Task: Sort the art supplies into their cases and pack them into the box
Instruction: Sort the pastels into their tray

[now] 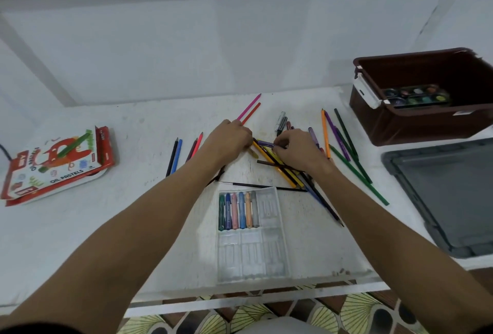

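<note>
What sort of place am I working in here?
Probably a home: a worn white painted tabletop against a plain pale wall, patterned leaf-print floor tiles below, and a brown plastic storage box beside scattered coloured pencils.

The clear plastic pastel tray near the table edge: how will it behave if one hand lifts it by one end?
The clear plastic pastel tray looks thin, so it will probably flex. Its six oil pastels sit only in the far row, so that end is likely heavier. If tilted, the round sticks might slide or roll out.
</note>
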`<state>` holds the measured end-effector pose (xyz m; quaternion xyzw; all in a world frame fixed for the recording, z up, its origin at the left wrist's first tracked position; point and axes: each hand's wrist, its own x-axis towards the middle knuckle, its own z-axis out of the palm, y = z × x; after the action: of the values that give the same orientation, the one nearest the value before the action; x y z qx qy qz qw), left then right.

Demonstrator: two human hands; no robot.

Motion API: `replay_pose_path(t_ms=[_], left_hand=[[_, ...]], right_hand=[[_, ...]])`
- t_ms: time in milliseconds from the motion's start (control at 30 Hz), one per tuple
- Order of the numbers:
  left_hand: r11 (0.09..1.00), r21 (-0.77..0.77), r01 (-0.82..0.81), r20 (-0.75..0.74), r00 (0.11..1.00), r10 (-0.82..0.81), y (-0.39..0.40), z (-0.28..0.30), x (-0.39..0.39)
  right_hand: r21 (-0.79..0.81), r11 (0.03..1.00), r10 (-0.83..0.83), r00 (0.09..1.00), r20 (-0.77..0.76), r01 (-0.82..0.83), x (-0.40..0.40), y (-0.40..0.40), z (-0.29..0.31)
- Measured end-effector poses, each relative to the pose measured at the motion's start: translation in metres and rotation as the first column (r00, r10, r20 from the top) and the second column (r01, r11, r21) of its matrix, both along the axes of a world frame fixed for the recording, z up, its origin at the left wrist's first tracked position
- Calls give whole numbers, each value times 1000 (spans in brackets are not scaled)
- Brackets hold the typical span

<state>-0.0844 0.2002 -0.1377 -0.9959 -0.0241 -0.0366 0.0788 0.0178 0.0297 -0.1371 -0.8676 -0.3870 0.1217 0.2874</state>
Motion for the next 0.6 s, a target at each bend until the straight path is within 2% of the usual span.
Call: replay_pose_path(t_ms=[100, 233, 333, 433, 533, 600], left_hand=[[995, -94, 14, 50, 999, -9, -5, 4, -13], [930, -321, -180, 79, 973, 215, -23, 18, -37], [762, -590, -267, 60, 927, 371, -47, 26, -61], [538, -785, -307, -36, 890, 455, -76, 31, -83], [327, -874, -360, -170, 857, 487, -100, 31, -99], [252, -882, -399, -243, 842, 481, -110, 28, -106]], right_hand=[[150, 988, -14, 994, -107, 30, -2, -17, 10], [281, 958, 22, 956, -292, 64, -19, -44, 31], [338, 938, 82, 893, -442, 81, -35, -58, 41], [355, 926, 94, 837, -539, 125, -50, -66, 42], [351, 927, 113, 792, -601, 134, -68, -68, 35], [308, 945, 100, 803, -588, 108, -79, -67, 28]])
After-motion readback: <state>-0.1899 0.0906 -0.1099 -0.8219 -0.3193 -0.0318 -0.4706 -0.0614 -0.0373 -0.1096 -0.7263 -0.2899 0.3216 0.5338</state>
